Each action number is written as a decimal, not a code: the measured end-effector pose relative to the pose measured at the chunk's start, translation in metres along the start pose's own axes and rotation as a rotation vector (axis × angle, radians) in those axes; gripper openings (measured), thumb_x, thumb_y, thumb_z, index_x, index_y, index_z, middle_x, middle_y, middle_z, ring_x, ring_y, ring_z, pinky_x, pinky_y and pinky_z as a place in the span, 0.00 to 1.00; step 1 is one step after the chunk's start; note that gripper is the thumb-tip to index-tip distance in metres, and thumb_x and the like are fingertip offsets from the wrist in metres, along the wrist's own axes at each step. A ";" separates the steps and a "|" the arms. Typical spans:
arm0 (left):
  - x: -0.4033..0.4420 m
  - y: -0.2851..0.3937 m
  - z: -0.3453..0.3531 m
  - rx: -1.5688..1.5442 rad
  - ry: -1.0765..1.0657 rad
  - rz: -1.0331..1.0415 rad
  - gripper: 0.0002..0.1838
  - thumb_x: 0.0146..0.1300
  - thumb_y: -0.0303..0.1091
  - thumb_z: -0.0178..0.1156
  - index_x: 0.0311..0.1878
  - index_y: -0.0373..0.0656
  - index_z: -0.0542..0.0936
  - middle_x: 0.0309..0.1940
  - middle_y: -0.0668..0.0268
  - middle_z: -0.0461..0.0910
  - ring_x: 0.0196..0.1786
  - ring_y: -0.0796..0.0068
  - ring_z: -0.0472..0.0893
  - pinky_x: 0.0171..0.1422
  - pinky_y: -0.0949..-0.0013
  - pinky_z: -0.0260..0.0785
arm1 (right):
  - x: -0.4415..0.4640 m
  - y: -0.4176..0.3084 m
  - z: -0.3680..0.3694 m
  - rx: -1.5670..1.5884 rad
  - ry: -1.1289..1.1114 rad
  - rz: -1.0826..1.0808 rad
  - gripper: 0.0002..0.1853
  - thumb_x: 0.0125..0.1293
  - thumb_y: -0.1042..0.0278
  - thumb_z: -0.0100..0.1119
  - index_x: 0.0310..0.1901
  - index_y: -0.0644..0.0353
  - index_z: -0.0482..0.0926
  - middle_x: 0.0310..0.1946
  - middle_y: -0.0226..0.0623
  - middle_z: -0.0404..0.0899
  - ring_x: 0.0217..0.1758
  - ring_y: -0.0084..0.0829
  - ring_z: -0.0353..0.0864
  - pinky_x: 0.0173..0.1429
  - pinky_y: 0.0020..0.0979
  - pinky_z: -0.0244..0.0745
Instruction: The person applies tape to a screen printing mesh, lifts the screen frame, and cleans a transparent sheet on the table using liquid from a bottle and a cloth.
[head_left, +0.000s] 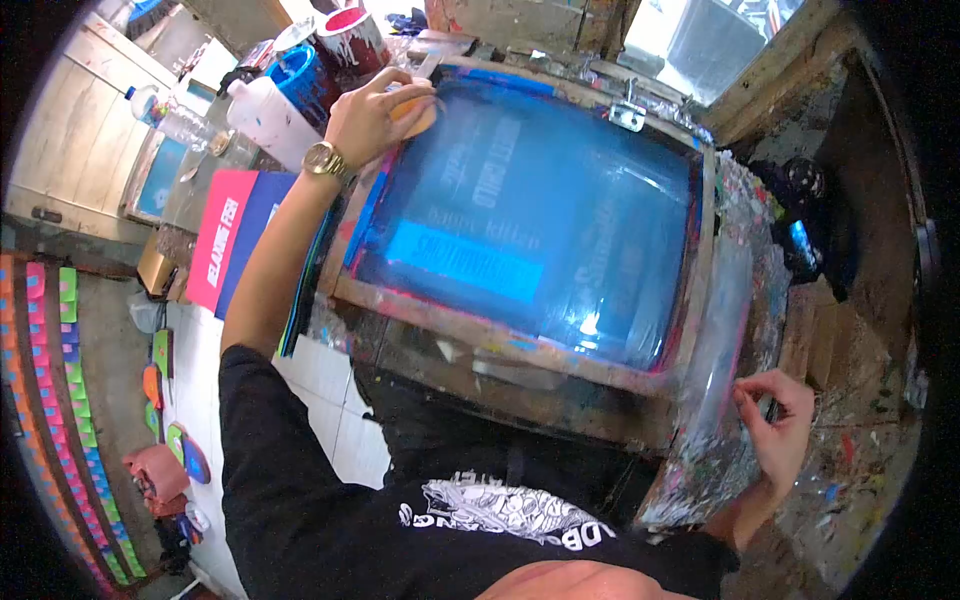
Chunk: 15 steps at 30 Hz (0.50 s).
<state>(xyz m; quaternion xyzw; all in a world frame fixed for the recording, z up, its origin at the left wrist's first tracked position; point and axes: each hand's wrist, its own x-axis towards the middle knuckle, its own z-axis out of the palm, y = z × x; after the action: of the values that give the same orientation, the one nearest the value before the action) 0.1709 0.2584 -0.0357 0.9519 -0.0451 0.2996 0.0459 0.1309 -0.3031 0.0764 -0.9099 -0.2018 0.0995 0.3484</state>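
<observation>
The head view shows a flat, rectangular blue screen [590, 170], set in a paint-marked wooden frame [470, 322], which lies in front of the person on a stained wooden table [560, 400]. At the upper left corner of this frame, the left hand [378, 115], with a gold-coloured metal watch [322, 158] on its wrist, has its grip closed on a small, rounded orange-tan piece [412, 114]. The right hand [778, 415] is near the lower right corner of the frame; its thumb and forefinger are close together, but I cannot tell whether this grip pinches something.

Beyond the left forearm stand a blue bucket [297, 68] smeared with blue paint, a white can [352, 40] with red paint inside and white drips outside, a whitish plastic jug [268, 122], whose content I cannot tell, and a clear plastic bottle [172, 118] with a blue cap, lying tilted. A red and blue printed board [232, 195] reads "RELAXING FISH". The lettering on the screen is pale and hard to read.
</observation>
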 end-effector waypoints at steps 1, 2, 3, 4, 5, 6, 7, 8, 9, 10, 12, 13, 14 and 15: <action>0.003 -0.019 0.019 0.050 -0.002 -0.073 0.12 0.67 0.48 0.60 0.48 0.60 0.86 0.48 0.69 0.82 0.39 0.58 0.86 0.41 0.60 0.80 | 0.003 -0.002 0.000 -0.008 0.004 -0.006 0.05 0.55 0.79 0.68 0.34 0.65 0.85 0.30 0.39 0.85 0.33 0.27 0.82 0.39 0.26 0.73; 0.006 -0.035 0.034 0.049 -0.001 -0.074 0.12 0.67 0.48 0.60 0.48 0.60 0.86 0.48 0.69 0.82 0.39 0.58 0.86 0.41 0.60 0.80 | 0.003 -0.005 0.002 -0.034 0.023 -0.031 0.05 0.55 0.80 0.67 0.34 0.65 0.85 0.31 0.38 0.85 0.33 0.28 0.83 0.40 0.26 0.74; 0.008 -0.048 0.047 0.128 0.038 -0.181 0.12 0.68 0.48 0.59 0.49 0.60 0.85 0.49 0.66 0.81 0.38 0.56 0.86 0.41 0.58 0.81 | 0.007 -0.007 0.003 -0.060 0.042 -0.055 0.05 0.55 0.80 0.66 0.35 0.65 0.85 0.31 0.38 0.85 0.34 0.28 0.83 0.40 0.27 0.74; 0.010 -0.060 0.058 0.207 0.073 -0.284 0.13 0.69 0.48 0.58 0.50 0.59 0.84 0.50 0.63 0.81 0.37 0.55 0.86 0.41 0.56 0.81 | 0.011 -0.010 0.004 -0.053 0.034 -0.044 0.05 0.55 0.81 0.64 0.35 0.65 0.84 0.31 0.39 0.85 0.35 0.29 0.84 0.41 0.27 0.75; 0.011 -0.071 0.069 0.207 0.073 -0.285 0.13 0.69 0.48 0.58 0.50 0.59 0.84 0.50 0.63 0.81 0.37 0.55 0.86 0.41 0.56 0.81 | 0.014 -0.010 0.005 -0.053 0.034 -0.044 0.05 0.55 0.81 0.64 0.35 0.65 0.84 0.31 0.39 0.85 0.35 0.29 0.84 0.41 0.27 0.75; 0.013 -0.079 0.078 0.250 0.052 -0.382 0.13 0.70 0.49 0.57 0.51 0.58 0.83 0.50 0.64 0.80 0.36 0.54 0.86 0.41 0.54 0.80 | 0.016 -0.009 0.007 -0.089 0.037 -0.073 0.06 0.55 0.81 0.65 0.35 0.65 0.85 0.31 0.40 0.85 0.35 0.31 0.84 0.41 0.28 0.75; 0.012 -0.085 0.087 0.293 0.036 -0.482 0.14 0.70 0.50 0.55 0.52 0.58 0.82 0.50 0.64 0.79 0.36 0.53 0.86 0.40 0.52 0.80 | 0.020 -0.009 0.007 -0.128 0.041 -0.106 0.06 0.54 0.82 0.65 0.35 0.65 0.85 0.31 0.40 0.85 0.35 0.32 0.84 0.42 0.28 0.75; 0.008 -0.087 0.098 0.328 0.047 -0.462 0.14 0.70 0.48 0.55 0.55 0.58 0.78 0.50 0.61 0.77 0.34 0.50 0.85 0.38 0.50 0.79 | 0.024 -0.011 0.007 -0.131 0.044 -0.109 0.06 0.54 0.82 0.65 0.35 0.65 0.85 0.31 0.40 0.85 0.35 0.32 0.84 0.42 0.28 0.75; 0.008 -0.084 0.106 0.327 0.051 -0.463 0.14 0.70 0.48 0.55 0.55 0.58 0.78 0.50 0.61 0.77 0.34 0.50 0.85 0.38 0.50 0.79 | 0.030 -0.013 0.007 -0.120 0.028 -0.109 0.07 0.54 0.81 0.65 0.36 0.64 0.85 0.31 0.40 0.84 0.35 0.33 0.84 0.43 0.29 0.75; 0.008 -0.082 0.112 0.307 0.087 -0.504 0.15 0.69 0.48 0.56 0.55 0.57 0.77 0.51 0.59 0.76 0.34 0.49 0.85 0.39 0.49 0.79 | 0.033 -0.017 0.008 -0.106 0.013 -0.106 0.07 0.54 0.81 0.66 0.36 0.64 0.85 0.31 0.40 0.84 0.35 0.34 0.84 0.43 0.29 0.76; 0.010 -0.078 0.113 0.232 0.114 -0.575 0.20 0.65 0.51 0.60 0.56 0.54 0.76 0.51 0.52 0.75 0.37 0.45 0.84 0.41 0.47 0.79 | 0.040 -0.026 0.014 -0.087 0.043 -0.078 0.08 0.53 0.81 0.66 0.36 0.63 0.85 0.32 0.40 0.84 0.35 0.35 0.84 0.43 0.30 0.76; 0.010 -0.081 0.115 0.190 0.069 -0.617 0.25 0.63 0.52 0.62 0.58 0.50 0.75 0.51 0.51 0.75 0.45 0.45 0.83 0.46 0.46 0.77 | 0.048 -0.029 0.014 -0.071 0.069 -0.055 0.08 0.53 0.81 0.67 0.36 0.62 0.84 0.32 0.40 0.84 0.35 0.37 0.84 0.43 0.31 0.76; 0.010 -0.082 0.117 0.258 0.141 -0.568 0.25 0.62 0.51 0.63 0.57 0.47 0.75 0.51 0.50 0.75 0.45 0.43 0.82 0.49 0.46 0.75 | 0.056 -0.031 0.012 -0.061 0.081 -0.085 0.08 0.53 0.81 0.67 0.36 0.62 0.84 0.32 0.40 0.84 0.35 0.37 0.84 0.43 0.31 0.76; 0.010 -0.072 0.113 0.326 0.210 -0.518 0.26 0.60 0.49 0.65 0.56 0.44 0.75 0.51 0.49 0.75 0.45 0.41 0.81 0.52 0.46 0.73 | 0.064 -0.032 0.009 -0.143 0.019 -0.231 0.08 0.53 0.80 0.68 0.36 0.61 0.84 0.32 0.40 0.84 0.35 0.38 0.84 0.42 0.32 0.76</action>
<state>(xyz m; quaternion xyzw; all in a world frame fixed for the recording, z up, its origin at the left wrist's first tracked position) 0.2511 0.3161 -0.1268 0.8904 0.2522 0.3778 -0.0278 0.1760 -0.2484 0.0890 -0.9040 -0.3085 0.0353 0.2937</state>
